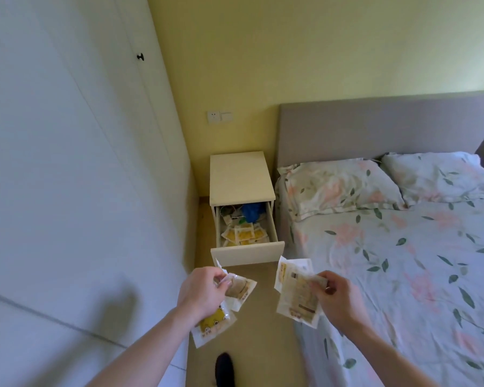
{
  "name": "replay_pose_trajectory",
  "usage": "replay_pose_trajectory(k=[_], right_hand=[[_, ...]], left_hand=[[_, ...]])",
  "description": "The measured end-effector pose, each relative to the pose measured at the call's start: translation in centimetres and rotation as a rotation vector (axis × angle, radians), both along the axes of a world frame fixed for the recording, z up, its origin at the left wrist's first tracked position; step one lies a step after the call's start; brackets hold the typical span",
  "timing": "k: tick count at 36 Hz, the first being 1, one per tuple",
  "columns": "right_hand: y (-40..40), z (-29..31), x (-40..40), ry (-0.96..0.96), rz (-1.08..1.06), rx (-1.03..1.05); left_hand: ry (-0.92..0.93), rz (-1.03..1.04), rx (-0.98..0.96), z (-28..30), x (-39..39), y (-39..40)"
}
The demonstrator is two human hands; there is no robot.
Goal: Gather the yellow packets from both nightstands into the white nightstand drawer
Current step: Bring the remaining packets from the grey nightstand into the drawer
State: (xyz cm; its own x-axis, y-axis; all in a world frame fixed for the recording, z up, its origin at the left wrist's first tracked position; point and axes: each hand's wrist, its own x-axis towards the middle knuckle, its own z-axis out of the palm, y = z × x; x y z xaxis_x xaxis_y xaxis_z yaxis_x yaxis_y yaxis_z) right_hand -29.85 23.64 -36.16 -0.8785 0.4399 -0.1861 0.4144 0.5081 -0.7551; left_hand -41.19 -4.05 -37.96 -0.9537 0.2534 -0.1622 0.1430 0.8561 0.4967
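Left hand (204,293) grips a bunch of yellow packets (221,311), fingers curled round them. Right hand (337,298) pinches a second fan of packets (295,291), printed backs up. Both hover just short of the white nightstand (239,177), at 12 o'clock from the hands. Its drawer (248,252) is pulled open, with more yellow packets (245,234) and a blue bundle (250,212) inside. Bed (403,261) at 3 o'clock.

Head camera, my only view: wide-angle, high, facing forward and down. Hands (204,291) near at the bottom; nightstand (241,177) farther off at centre; bed (403,261) right, wardrobe (53,163) close on the left.
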Motion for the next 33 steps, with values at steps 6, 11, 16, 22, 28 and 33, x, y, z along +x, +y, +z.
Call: replay_pose_trajectory(k=[6,11,16,22,28,33], right_hand=[[0.7,-0.5,-7.1,0.018,-0.073,-0.048],[1.3,0.0,-12.3,0.025,-0.135,-0.037],[3.1,-0.5,-15.6,-0.019,-0.177,-0.033],[6.8,-1.9,-21.4,-0.090,-0.228,-0.021],[11.0,-2.8,-28.7,-0.126,-0.169,-0.021],[14.4,-4.0,-35.2,-0.168,-0.087,-0.044]], left_hand=[[-0.013,-0.041,0.016,-1.0,-9.3,2.0],[-0.047,-0.088,0.029,-1.4,-16.0,4.3],[-0.125,-0.101,0.026,-3.4,-20.4,6.5],[-0.158,-0.158,0.003,-5.1,-26.2,9.8],[-0.192,-0.136,-0.010,-6.7,-31.7,12.9],[-0.253,-0.067,-0.014,-7.9,-35.5,14.7]])
